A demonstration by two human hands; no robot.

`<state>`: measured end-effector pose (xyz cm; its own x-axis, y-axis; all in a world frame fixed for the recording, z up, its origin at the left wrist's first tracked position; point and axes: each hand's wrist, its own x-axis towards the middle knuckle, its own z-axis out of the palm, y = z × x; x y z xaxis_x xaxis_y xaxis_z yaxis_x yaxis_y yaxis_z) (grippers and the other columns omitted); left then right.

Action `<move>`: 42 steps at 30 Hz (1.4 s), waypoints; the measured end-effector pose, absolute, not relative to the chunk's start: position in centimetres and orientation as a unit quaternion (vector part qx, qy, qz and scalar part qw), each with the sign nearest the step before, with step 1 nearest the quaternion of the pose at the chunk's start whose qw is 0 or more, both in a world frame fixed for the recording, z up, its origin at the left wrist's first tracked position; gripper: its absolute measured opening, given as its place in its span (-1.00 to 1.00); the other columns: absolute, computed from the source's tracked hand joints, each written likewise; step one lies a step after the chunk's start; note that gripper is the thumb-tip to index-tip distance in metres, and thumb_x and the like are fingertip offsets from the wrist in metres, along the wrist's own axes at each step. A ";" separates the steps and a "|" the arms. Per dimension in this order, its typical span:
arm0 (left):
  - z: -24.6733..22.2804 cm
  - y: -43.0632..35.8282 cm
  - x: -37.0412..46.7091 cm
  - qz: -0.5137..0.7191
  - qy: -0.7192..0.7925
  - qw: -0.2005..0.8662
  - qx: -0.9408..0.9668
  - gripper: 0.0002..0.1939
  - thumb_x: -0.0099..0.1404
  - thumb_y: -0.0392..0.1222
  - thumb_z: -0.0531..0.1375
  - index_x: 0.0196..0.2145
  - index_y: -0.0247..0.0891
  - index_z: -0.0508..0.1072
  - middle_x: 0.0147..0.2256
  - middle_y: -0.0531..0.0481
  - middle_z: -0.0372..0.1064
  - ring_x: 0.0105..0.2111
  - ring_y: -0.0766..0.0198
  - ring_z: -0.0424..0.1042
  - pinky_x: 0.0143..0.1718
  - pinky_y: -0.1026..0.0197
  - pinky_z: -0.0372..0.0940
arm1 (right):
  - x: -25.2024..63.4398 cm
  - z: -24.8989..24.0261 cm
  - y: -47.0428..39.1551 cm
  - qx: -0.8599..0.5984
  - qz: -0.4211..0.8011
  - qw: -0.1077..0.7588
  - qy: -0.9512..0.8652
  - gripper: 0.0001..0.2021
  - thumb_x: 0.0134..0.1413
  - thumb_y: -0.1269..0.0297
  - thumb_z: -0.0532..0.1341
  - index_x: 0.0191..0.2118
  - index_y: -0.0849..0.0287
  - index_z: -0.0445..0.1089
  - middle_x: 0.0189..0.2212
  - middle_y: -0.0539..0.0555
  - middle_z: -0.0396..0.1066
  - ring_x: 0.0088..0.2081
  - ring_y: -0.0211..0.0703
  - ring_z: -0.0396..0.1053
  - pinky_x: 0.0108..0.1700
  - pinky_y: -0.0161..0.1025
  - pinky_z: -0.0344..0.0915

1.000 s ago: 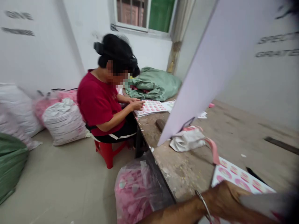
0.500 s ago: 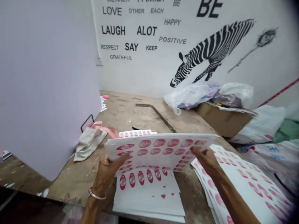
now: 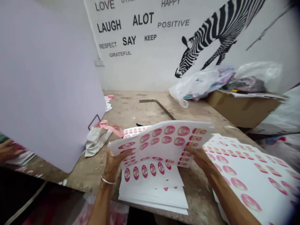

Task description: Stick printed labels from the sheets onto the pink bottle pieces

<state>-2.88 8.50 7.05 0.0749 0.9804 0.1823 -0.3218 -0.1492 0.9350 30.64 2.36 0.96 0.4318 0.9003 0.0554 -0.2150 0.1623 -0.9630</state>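
Note:
Between my two hands is a stack of printed label sheets (image 3: 161,153), white with rows of pink oval and rectangular labels. My left hand (image 3: 116,162), a silver bangle at its wrist, grips the left edge with the thumb behind. On the right edge my right hand (image 3: 195,156) is closed, fingers over the printed face. The held sheets are raised and tilted, their top edge bowed. Under them lies a pile of similar sheets (image 3: 152,193) at the table's front edge. To the right, more label sheets (image 3: 243,172) lie fanned out, partly behind my right forearm.
A tall pale lilac panel (image 3: 51,87) stands at the left; another person's hand (image 3: 10,151) shows beyond it. A cloth pouch (image 3: 97,140) with a pink strap and a bent metal bar (image 3: 161,107) lie on the wooden table (image 3: 126,106). A cardboard box (image 3: 241,106) sits at the right.
The held sheets are now more bowed along the top, and both hands still grip them. My view has shifted, and another person's hand has come into sight at the left.

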 end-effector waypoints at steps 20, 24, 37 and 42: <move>5.3 8.0 -4.9 0.489 0.347 0.523 0.605 -0.54 -0.12 -0.18 0.44 -0.19 -0.27 0.55 -0.14 -0.15 0.50 -0.13 0.02 0.47 -0.14 0.13 0.42 | 30.0 0.6 -0.3 -0.524 0.404 0.590 -0.463 -0.41 -0.35 -0.04 0.41 -0.10 0.09 0.46 -0.19 0.19 0.52 -0.13 0.15 0.46 -0.18 -0.05 0.46; 5.5 8.1 -3.8 0.536 0.377 0.508 0.559 -0.65 -0.11 -0.20 0.44 -0.31 -0.30 0.57 -0.29 -0.09 0.55 -0.29 0.12 0.51 -0.26 0.18 0.44 | 29.8 0.4 0.6 -0.557 0.346 0.614 -0.438 -0.51 -0.38 -0.03 0.43 -0.26 0.15 0.50 -0.29 0.19 0.54 -0.21 0.14 0.48 -0.19 -0.02 0.46; 7.6 11.5 -4.6 0.478 0.413 0.527 0.569 -0.58 -0.13 -0.22 0.46 -0.25 -0.29 0.53 -0.30 -0.05 0.56 -0.32 0.17 0.52 -0.27 0.18 0.47 | 30.0 3.4 2.3 -0.507 0.431 0.606 -0.436 -0.54 -0.29 0.10 0.45 -0.18 0.16 0.47 -0.19 0.13 0.52 -0.17 0.05 0.48 -0.12 -0.02 0.46; 10.4 12.4 -2.9 0.525 0.369 0.520 0.565 -0.51 -0.07 -0.19 0.44 -0.14 -0.28 0.49 -0.20 -0.07 0.54 -0.27 0.11 0.53 -0.25 0.11 0.49 | 30.2 6.0 4.2 -0.507 0.378 0.638 -0.439 -0.54 -0.25 0.09 0.43 -0.16 0.15 0.46 -0.22 0.11 0.53 -0.29 -0.01 0.51 -0.27 -0.10 0.50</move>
<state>-2.95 12.38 10.38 0.1778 0.9615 0.2096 -0.1288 -0.1885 0.9736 30.15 4.16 6.00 0.3280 0.9281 0.1762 -0.0375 0.1992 -0.9792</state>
